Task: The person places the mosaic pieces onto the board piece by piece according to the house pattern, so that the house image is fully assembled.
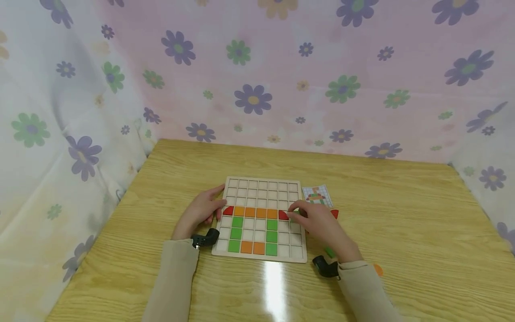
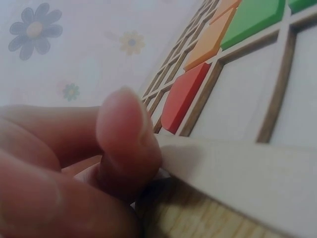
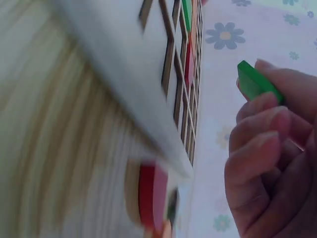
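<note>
A wooden grid board (image 1: 257, 258) lies on the table, with orange, green and red tiles set in some of its squares. My left hand (image 1: 203, 208) rests against the board's left edge, fingers at the rim beside a red rounded tile (image 2: 185, 96). Over the board's right side, my right hand (image 1: 322, 221) pinches a green tile (image 3: 257, 82) between thumb and fingertips. From the head view this tile is mostly covered by the fingers. Just left of those fingertips, another red tile (image 1: 283, 215) sits in the same row as the orange ones.
Behind my right hand lies a small printed pattern card (image 1: 318, 193). Loose pieces are to the board's right: a red one (image 3: 152, 196), a green one (image 1: 330, 252) and an orange one (image 1: 378, 269), partly hidden by the right arm. Flowered cloth (image 1: 281, 116) hangs behind the table.
</note>
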`<state>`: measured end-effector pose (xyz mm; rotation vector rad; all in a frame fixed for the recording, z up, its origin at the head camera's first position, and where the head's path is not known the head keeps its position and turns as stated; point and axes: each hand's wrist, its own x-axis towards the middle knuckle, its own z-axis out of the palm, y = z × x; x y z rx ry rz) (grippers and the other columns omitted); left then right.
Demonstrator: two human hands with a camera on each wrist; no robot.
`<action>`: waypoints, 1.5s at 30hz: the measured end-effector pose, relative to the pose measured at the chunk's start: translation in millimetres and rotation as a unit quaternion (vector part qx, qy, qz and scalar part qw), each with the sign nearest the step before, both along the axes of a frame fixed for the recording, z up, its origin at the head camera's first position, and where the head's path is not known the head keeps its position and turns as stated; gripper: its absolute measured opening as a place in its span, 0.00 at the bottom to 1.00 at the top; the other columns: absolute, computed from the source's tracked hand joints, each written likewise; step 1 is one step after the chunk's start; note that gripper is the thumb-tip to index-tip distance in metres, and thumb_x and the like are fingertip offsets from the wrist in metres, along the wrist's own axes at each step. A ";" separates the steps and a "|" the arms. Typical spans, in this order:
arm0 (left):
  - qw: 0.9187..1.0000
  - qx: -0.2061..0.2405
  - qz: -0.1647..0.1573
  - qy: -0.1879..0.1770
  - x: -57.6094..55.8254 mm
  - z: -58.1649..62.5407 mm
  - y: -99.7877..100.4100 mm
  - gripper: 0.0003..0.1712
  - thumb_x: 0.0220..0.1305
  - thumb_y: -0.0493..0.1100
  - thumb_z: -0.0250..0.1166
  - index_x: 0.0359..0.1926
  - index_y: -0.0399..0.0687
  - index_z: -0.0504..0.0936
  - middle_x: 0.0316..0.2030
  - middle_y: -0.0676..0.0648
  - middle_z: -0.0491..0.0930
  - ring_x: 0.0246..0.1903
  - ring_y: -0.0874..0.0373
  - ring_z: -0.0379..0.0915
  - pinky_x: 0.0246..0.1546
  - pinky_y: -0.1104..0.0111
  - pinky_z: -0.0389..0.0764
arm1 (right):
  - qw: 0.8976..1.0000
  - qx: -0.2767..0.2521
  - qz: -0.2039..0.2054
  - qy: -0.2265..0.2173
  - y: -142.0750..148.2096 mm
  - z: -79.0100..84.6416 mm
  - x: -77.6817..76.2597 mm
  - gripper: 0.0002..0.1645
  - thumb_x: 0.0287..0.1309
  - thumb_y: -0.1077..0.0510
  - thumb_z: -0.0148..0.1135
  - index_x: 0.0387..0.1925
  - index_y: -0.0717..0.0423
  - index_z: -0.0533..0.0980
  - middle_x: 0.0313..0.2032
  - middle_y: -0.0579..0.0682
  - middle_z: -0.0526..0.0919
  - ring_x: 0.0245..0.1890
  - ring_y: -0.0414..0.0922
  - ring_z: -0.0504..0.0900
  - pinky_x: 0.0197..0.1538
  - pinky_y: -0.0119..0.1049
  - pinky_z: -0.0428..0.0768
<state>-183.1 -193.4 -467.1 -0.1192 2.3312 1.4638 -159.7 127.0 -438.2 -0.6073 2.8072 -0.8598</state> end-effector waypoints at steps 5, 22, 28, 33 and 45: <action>1.000 -0.004 -0.004 0.005 -0.9 -0.6 1.0 0.31 0.63 0.47 0.54 0.65 0.67 0.56 0.14 0.42 0.74 0.05 0.60 0.56 0.07 0.72 0.61 | 0.999 -0.021 0.002 -0.027 -15.7 -2.7 -7.1 0.09 0.59 0.49 0.55 0.40 0.42 0.77 0.24 0.41 0.75 0.20 0.40 0.69 0.25 0.34 0.68; 1.000 0.007 0.007 -0.001 -0.8 -0.2 -1.9 0.31 0.63 0.47 0.55 0.65 0.67 0.56 0.14 0.41 0.73 0.05 0.59 0.55 0.06 0.71 0.60 | 0.991 -0.097 -0.039 -0.084 -65.7 2.4 -28.9 0.10 0.55 0.54 0.59 0.41 0.43 0.78 0.32 0.41 0.77 0.33 0.38 0.75 0.36 0.37 0.73; 1.000 0.011 0.014 -0.005 -0.3 -1.8 -2.9 0.31 0.62 0.47 0.55 0.65 0.67 0.57 0.14 0.41 0.73 0.05 0.59 0.55 0.06 0.71 0.60 | 0.984 -0.140 -0.059 -0.091 -85.1 -2.2 -36.4 0.11 0.54 0.51 0.60 0.41 0.44 0.77 0.25 0.43 0.77 0.26 0.41 0.77 0.32 0.36 0.73; 1.000 0.011 0.012 0.001 0.6 -2.7 -1.8 0.31 0.62 0.47 0.55 0.65 0.66 0.57 0.14 0.41 0.73 0.05 0.59 0.55 0.07 0.71 0.61 | 0.985 -0.129 -0.075 -0.089 -96.7 -3.5 -39.0 0.10 0.54 0.53 0.61 0.40 0.48 0.78 0.24 0.45 0.79 0.23 0.42 0.76 0.30 0.35 0.72; 1.000 0.011 0.015 -0.002 -0.2 -3.1 0.1 0.31 0.62 0.48 0.56 0.65 0.68 0.57 0.14 0.42 0.73 0.06 0.59 0.56 0.07 0.72 0.61 | 0.992 -0.069 -0.094 -0.049 -106.7 -8.8 -40.9 0.08 0.53 0.56 0.61 0.36 0.51 0.80 0.29 0.43 0.78 0.28 0.41 0.72 0.34 0.36 0.71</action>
